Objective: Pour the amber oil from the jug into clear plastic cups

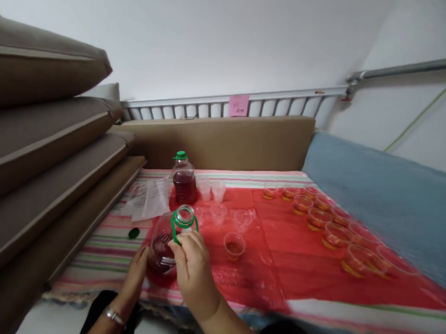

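A large clear jug (160,253) of dark red liquid stands in front of me, its neck uncapped. My right hand (194,266) is closed round the green handle (174,228) at its neck. Against the jug's lower left side rests my left hand (139,267), curved to its wall, with some fingers hidden. A round green cap (134,233) lies on the striped cloth to the left. Just right of the jug is a clear plastic cup (234,247) with a little amber-looking liquid. Behind it stand clear cups, among them one cup (218,214) that looks empty.
A second jug (185,185) with a green cap stands behind, beside stacked cups (218,190). Plastic bags (151,198) lie left of it. Several filled cups (336,236) stand in rows on the red sheet (277,273). Tan cushions (53,150) are piled at the left.
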A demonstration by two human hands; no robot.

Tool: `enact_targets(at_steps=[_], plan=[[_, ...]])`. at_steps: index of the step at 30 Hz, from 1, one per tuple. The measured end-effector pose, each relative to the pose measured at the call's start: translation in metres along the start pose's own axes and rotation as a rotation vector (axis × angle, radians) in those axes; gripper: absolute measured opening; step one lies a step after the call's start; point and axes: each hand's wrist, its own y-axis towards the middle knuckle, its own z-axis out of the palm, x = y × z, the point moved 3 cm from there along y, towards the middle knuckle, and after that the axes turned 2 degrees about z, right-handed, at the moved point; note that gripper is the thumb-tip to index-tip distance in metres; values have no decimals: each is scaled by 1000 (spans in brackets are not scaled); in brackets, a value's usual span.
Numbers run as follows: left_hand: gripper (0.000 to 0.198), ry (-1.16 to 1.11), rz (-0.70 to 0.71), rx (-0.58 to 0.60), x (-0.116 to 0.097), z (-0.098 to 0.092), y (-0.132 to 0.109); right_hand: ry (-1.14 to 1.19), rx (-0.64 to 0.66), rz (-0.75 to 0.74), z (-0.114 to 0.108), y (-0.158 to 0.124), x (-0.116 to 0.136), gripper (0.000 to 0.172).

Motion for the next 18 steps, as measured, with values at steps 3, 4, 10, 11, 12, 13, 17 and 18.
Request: enact_targets(at_steps=[3,4,10,11,12,13,17,18], plan=[[61,32,168,54,-32,-20,-3,7,84,-12,8,1,4,17],[64,53,245,116,-44,-24,-6,6,101,-13,12,2,6,17],[79,375,786,336,-81,-10,-15,-4,143,-67,31,11,26,14],[77,385,789,312,-81,-8,-11,5,133,-72,27,13,26,14],[75,384,777,295,-81,-6,-7,4,113,-66,21,13,23,16],[76,378,761,286,-80,-5,-3,-14,87,-50,11,11,17,18],[79,360,725,247,-80,-13,4,-262,-55,109,-53,-18,-45,21],[79,372,729,247,-80,-14,4,-335,-94,167,-70,-29,-65,23]])
